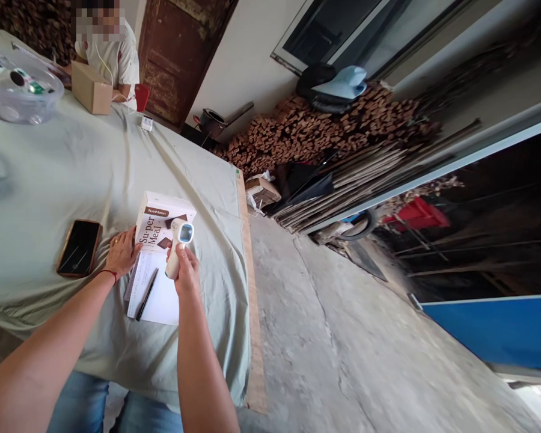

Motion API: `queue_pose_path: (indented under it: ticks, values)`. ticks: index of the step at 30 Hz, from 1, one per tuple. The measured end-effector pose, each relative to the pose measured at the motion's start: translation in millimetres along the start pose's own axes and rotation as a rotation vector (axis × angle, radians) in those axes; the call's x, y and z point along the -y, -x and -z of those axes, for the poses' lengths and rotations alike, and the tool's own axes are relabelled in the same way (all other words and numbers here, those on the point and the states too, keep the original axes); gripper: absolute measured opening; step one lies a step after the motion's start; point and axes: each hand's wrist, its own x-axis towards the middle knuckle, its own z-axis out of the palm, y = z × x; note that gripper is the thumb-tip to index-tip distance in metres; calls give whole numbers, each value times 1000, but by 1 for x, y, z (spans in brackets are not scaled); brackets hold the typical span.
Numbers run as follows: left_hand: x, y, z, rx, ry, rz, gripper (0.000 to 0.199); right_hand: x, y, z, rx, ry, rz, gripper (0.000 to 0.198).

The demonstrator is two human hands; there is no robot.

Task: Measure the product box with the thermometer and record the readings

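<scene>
My right hand [186,270] is wrapped round the grip of a white infrared thermometer [173,264], its small screen facing me. The thermometer is in front of a white and brown "Super Meal" box [151,203] and hides part of it. My left hand [122,251] grips the lower left edge of the box, thumb at the front. Below the box lies an open notebook [160,307] with handwriting on its left part, and a black pen [147,294] rests across it. A dark-screened phone [79,248] lies left of my left hand.
A pale green cloth covers the table [72,174], whose wooden edge [251,300] runs along the right. At the far left are a clear plastic basin [27,105] of bottles and a cardboard box [91,90]. Behind them sits another person [128,60]. Stacked firewood [270,135] lines the wall.
</scene>
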Motion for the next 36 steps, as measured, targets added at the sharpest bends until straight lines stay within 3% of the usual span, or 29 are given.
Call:
queue_pose_path:
  ticks: [3, 7, 10, 13, 15, 17, 21, 24, 26, 30, 32, 36]
  values:
    - [-3, -1, 3, 26, -8, -5, 57, -14, 19, 38, -41, 281, 17, 55]
    - [-6, -5, 4, 21, -15, 2, 53, -41, 37, 91, -208, 788, 20, 57]
    - [-7, -9, 5, 25, -13, 0, 52, -54, 41, 107, -261, 1076, 97, 50]
    - [-8, -7, 9, 74, -21, -17, 57, -57, 44, 96, -234, 1234, 353, 39]
    - [-9, 2, 14, 115, -37, -31, 63, -57, 47, 77, -85, 1291, 476, 30]
    - [-10, 16, 20, 149, -55, -64, 69, -57, 50, 57, 130, 1346, 513, 30]
    - [-9, 50, 34, 207, -92, -172, 72, -51, 47, 38, 384, 1468, 482, 36]
    - [-9, 67, 40, 218, -107, -208, 72, -42, 40, 50, 562, 1449, 506, 30]
    - [-11, 71, 42, 218, -111, -191, 72, -37, 38, 63, 572, 1357, 513, 23]
    - [-17, 72, 43, 235, -110, -174, 73, -42, 44, 72, 242, 943, 424, 12]
    - [-19, 72, 44, 241, -101, -177, 73, -53, 52, 61, 89, 687, 344, 13]
    - [-20, 73, 45, 238, -104, -173, 74, -81, 67, 26, -34, 395, 184, 23]
